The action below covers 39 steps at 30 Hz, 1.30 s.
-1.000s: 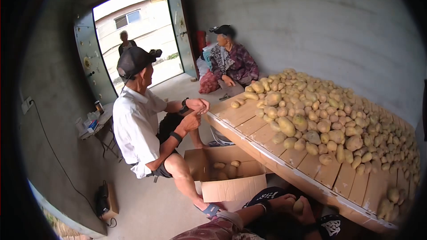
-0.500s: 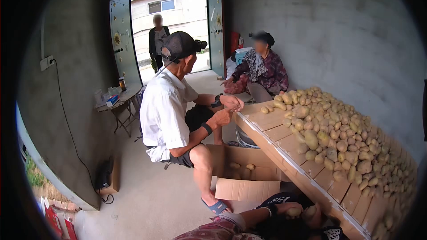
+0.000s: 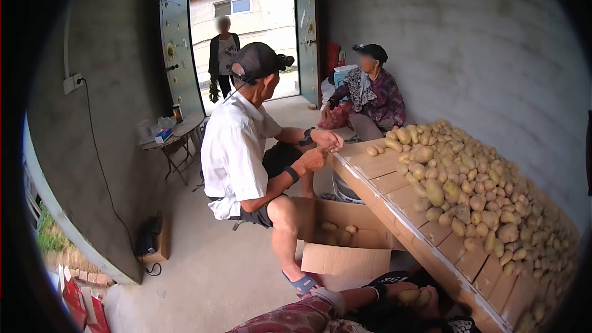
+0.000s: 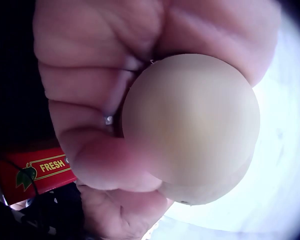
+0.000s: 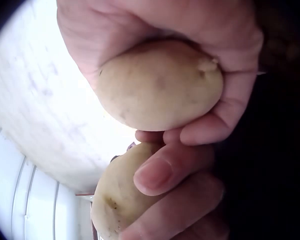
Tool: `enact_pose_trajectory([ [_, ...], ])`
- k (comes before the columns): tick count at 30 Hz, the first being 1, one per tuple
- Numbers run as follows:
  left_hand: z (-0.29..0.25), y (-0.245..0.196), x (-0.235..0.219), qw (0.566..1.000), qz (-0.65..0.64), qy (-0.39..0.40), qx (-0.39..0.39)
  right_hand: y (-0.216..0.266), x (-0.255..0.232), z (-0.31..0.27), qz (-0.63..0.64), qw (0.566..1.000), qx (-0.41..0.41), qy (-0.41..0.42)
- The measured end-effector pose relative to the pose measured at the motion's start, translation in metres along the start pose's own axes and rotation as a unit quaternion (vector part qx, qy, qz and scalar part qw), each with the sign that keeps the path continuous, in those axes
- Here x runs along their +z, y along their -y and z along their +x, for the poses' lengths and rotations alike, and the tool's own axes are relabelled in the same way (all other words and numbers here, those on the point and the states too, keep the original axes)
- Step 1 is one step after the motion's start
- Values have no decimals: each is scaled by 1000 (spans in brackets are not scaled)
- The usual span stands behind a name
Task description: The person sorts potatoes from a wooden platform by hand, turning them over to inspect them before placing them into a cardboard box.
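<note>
My left hand (image 3: 394,288) curls round a potato (image 3: 407,296), low in the head view. In the left wrist view that rounded potato (image 4: 195,120) fills the palm, with fingers (image 4: 90,120) wrapped along one side. Close beside it, my right hand (image 3: 433,308) grips a second potato (image 3: 423,298). A small sprout marks one end of this potato (image 5: 160,85) in the right wrist view. Below it there, the left hand's potato (image 5: 122,187) shows, partly covered by fingers. Both hands are over dark clothing at my lap, beside the plank platform (image 3: 394,182).
A large heap of potatoes (image 3: 475,200) covers much of the platform. An open cardboard box (image 3: 345,261) holds a few potatoes on the floor. A person in a white shirt (image 3: 237,148) sits at the platform's corner. Another person (image 3: 379,95) sits by the wall; a third (image 3: 223,49) stands in the doorway.
The head view has swung left, so the room has shifted rightward. My two hands, apart half a second ago, are now close together with their potatoes. The doorway person has come nearer.
</note>
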<state>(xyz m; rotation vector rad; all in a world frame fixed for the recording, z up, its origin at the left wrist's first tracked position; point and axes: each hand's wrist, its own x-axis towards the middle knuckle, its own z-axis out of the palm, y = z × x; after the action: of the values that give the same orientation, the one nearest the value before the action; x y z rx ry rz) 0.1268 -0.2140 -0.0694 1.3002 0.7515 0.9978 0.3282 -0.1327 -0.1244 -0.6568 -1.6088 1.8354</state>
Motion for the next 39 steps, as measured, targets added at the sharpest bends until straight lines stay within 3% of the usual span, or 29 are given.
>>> enact_pose_trajectory([
  [1,-2,-11,4,997,-57,-3,-51,11,9,-3,-41,999,-29,-10],
  [2,-4,-16,9,988,-116,-5,-104,31,20,-10,-160,974,-159,-25],
  [3,-3,-8,11,987,-117,-5,-106,33,24,-9,-216,950,-224,-25],
  [4,-3,-4,9,1000,-9,-1,-29,35,27,-8,-269,919,-287,-33],
  [6,2,-2,2,993,102,11,52,18,7,-1,-250,935,-251,5],
  [7,2,-4,4,999,-13,4,-36,8,-6,-1,-245,940,-237,17],
  [8,1,-9,3,984,-124,-5,-124,-4,-13,3,-192,969,-154,24],
  [10,-1,-12,2,983,-129,-10,-129,1,-7,6,-137,988,-68,33],
  [12,0,-10,5,981,-139,-11,-135,20,3,-2,-262,936,-227,70],
  [22,-1,-22,11,976,-150,-44,-151,-32,-27,9,-271,933,-229,54],
  [35,2,-24,15,959,-214,-55,-178,-17,-19,8,-207,964,-168,25],
  [37,4,-18,15,958,-222,-50,-175,-4,-8,3,-257,944,-206,14],
  [39,4,-16,14,958,-225,-45,-172,5,0,6,-224,954,-199,-20],
])
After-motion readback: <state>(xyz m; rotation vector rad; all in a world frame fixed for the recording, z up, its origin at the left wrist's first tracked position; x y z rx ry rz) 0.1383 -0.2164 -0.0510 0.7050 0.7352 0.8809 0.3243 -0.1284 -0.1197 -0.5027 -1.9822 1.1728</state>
